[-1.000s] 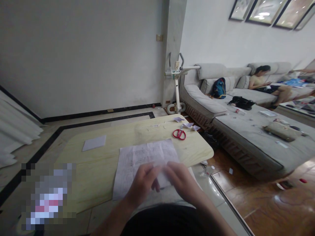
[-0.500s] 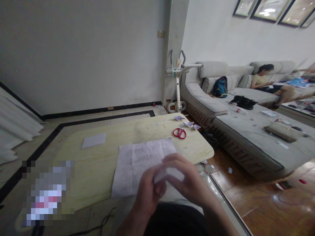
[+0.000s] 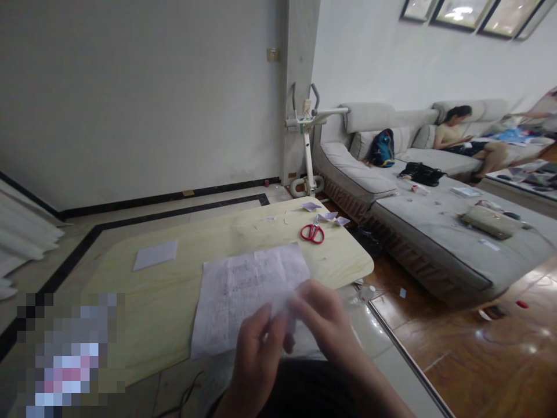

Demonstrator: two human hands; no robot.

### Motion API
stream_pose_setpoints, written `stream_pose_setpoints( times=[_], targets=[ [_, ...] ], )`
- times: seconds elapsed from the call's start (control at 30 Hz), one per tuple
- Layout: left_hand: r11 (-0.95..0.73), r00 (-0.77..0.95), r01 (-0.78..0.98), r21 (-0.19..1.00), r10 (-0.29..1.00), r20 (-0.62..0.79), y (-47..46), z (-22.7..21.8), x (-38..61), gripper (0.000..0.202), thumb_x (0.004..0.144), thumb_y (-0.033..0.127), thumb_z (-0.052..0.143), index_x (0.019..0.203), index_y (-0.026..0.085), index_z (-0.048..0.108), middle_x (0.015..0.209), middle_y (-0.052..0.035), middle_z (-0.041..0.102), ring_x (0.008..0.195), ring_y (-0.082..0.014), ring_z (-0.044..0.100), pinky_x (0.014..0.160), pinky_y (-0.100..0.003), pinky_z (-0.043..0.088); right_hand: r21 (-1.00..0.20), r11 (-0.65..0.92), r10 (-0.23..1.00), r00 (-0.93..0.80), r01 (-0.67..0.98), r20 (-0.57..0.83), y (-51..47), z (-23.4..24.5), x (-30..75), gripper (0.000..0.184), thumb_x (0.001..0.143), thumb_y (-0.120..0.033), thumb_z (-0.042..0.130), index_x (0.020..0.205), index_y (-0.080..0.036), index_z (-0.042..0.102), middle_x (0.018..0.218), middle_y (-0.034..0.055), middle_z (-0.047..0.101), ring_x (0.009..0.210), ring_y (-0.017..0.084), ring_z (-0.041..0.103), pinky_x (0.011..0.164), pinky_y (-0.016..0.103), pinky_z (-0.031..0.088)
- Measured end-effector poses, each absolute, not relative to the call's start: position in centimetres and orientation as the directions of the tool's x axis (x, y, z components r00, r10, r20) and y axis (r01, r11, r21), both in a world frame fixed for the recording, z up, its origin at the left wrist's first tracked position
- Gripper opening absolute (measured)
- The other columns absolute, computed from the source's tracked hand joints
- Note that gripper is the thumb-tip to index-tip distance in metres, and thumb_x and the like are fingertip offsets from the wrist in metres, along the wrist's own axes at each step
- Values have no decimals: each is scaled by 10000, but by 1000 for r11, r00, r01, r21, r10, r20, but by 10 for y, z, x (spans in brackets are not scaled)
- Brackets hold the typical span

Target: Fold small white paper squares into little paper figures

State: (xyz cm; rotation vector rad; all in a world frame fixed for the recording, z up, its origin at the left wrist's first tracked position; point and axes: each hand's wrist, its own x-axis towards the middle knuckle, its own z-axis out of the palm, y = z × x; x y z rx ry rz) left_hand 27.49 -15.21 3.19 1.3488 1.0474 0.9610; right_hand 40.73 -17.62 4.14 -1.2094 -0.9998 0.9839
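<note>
A small piece of white paper (image 3: 281,303), blurred by motion, is pinched between my two hands above the table's near edge. My left hand (image 3: 260,342) grips it from the left, thumb and fingers closed. From the right, my right hand (image 3: 322,313) holds it with thumb and fingertips together. Beneath and just beyond them lies a large creased sheet (image 3: 243,290) with writing or print on it. Red-handled scissors (image 3: 312,233) rest farther back, beside several small folded paper pieces (image 3: 328,216).
A pale wooden table (image 3: 152,302) bears a white paper stack or card (image 3: 155,255) at left and thin scraps. A pixelated patch covers the lower left. Right of the table are a grey sofa (image 3: 435,238) with bags and a seated person (image 3: 456,139).
My hands have drawn closer together around the paper, with fingers pressed nearer its edges. The whole view has shifted slightly, so the table and sofa appear farther left.
</note>
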Motion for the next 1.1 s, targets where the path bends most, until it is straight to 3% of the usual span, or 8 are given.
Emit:
stream_pose_setpoints(
  times=[0.13, 0.43, 0.53, 0.63, 0.93, 1.1],
  targets=[
    [81, 316, -18, 997, 946, -71, -153, 35, 273, 306, 830, 472, 620, 632, 242, 586, 530, 3, 577, 500, -185, 555, 482, -290, 494, -994, 81, 972, 214, 80, 96, -178, 43, 407, 399, 929, -419, 583, 616, -186, 499, 608, -28, 488, 603, 123, 476, 561, 233, 397],
    [54, 287, -41, 998, 957, -40, -141, 35, 268, 319, 824, 407, 617, 578, 208, 579, 505, 21, 553, 444, -129, 529, 403, -214, 435, -988, 17, 997, 71, -150, 7, -179, 46, 406, 374, 844, -455, 670, 609, -185, 561, 558, -27, 526, 524, 113, 489, 496, 207, 402],
    [78, 344, -53, 996, 937, -55, -139, 32, 268, 294, 800, 438, 636, 626, 201, 620, 487, 16, 584, 394, -125, 505, 373, -218, 397, -989, 58, 988, 148, -140, 37, -180, 48, 404, 391, 849, -461, 661, 589, -189, 554, 545, -22, 534, 523, 122, 508, 500, 215, 425],
    [56, 354, -17, 998, 934, -46, -141, 34, 269, 348, 822, 420, 619, 550, 204, 592, 445, 14, 543, 409, -131, 498, 421, -235, 422, -988, 88, 976, 209, -130, 59, -179, 50, 400, 414, 864, -480, 637, 580, -196, 536, 531, -19, 534, 512, 130, 526, 496, 224, 437],
    [-11, 230, 88, 996, 973, -10, -146, 43, 269, 316, 818, 382, 590, 548, 221, 555, 468, 26, 513, 446, -138, 495, 438, -234, 414, -984, 82, 987, 147, -158, 59, -175, 55, 394, 323, 841, -341, 600, 557, -192, 563, 514, -27, 498, 505, 123, 504, 497, 215, 436],
    [-17, 351, 95, 995, 936, -17, -139, 37, 263, 287, 802, 353, 601, 553, 215, 563, 431, 35, 506, 386, -123, 469, 384, -218, 369, -987, -4, 992, 127, -161, -25, -176, 48, 397, 276, 795, -296, 594, 543, -189, 559, 516, -21, 512, 529, 124, 497, 501, 209, 420]
  ],
)
